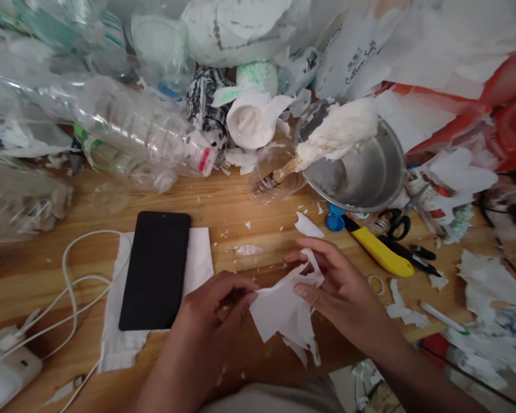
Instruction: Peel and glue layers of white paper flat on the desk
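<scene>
Both hands hold a torn piece of white tissue paper [284, 304] over the front of the wooden table. My left hand [219, 307] pinches its left corner between thumb and fingertips. On the other side, my right hand [337, 284] grips it between thumb and fingers, and a torn strip sticks up there. The paper's lower edge hangs in ragged tatters. Just beyond the right hand lies a loose white scrap [309, 225]. A black phone [155, 269] rests on a folded white sheet [200, 252] left of my left hand.
A metal bowl [370, 178] stands behind, with a brush in a clear cup [262, 178] beside it. A yellow utility knife [382, 249] and black scissors [399, 223] lie right. Plastic bottles [146, 126] crowd the back left. White cables [71, 287] run to a charger [15, 355].
</scene>
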The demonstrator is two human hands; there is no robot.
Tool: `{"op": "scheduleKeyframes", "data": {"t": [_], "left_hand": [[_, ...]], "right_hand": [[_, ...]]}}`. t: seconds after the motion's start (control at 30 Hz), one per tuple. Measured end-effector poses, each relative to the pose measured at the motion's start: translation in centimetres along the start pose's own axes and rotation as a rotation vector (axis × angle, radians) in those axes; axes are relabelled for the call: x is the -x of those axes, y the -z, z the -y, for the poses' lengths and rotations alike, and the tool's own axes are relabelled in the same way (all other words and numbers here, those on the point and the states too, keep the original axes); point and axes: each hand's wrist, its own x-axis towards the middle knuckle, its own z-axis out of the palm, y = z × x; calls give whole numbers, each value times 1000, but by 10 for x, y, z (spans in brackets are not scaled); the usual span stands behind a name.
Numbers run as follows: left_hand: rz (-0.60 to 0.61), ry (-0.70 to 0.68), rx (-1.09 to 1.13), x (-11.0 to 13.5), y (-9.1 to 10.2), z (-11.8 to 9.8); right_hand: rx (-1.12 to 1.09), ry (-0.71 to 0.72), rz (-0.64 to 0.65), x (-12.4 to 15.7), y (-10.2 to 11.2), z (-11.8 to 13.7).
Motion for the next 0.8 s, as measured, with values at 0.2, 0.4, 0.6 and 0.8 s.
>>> {"op": "scheduleKeyframes", "data": {"t": [0.2, 0.4, 0.6, 0.8], "left_hand": [[-155, -5, 37, -6, 14, -7], [-178, 99, 85, -20, 10, 4], [-237, 28, -140, -26, 6, 8], [-293, -155, -330, -28, 7, 5]], "right_hand": [[166, -22, 68, -10, -15, 18], [260, 30, -3, -16, -25, 10], [509, 218, -131, -25, -25, 8], [674, 345, -176, -27, -30, 1]]}}
